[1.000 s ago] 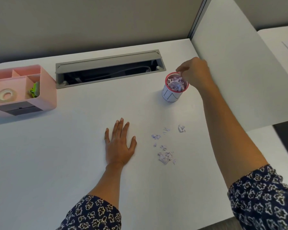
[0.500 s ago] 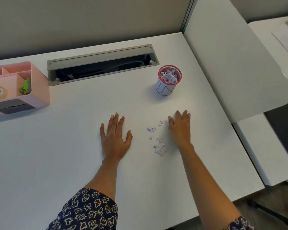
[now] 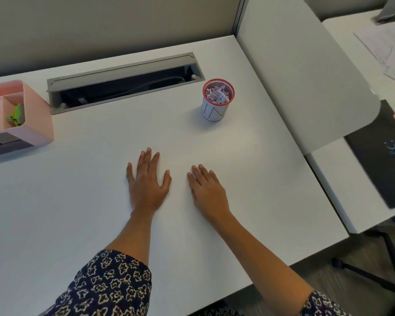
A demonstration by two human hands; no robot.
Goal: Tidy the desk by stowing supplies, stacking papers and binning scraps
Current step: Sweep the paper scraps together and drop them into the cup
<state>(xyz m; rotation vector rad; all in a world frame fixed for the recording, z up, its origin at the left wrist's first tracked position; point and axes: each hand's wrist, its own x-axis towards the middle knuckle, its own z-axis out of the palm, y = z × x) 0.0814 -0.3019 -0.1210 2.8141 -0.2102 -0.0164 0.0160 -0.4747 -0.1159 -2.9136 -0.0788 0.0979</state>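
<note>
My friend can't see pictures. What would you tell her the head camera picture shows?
A person's left hand and right hand lie flat, fingers straight, side by side on a white desk. Behind them stands a small red-rimmed cup full of paper scraps. A pink organizer sits at the desk's left edge.

The desk [image 3: 78, 213] is showing plain white. The cup [image 3: 213, 110] is wearing a red rim over a white side with black lines, and the scraps [image 3: 217, 95] inside are looking pale lilac. The organiser [image 3: 40, 124] is showing pink, the sleeve [image 3: 110, 286] navy with cream flowers
</note>
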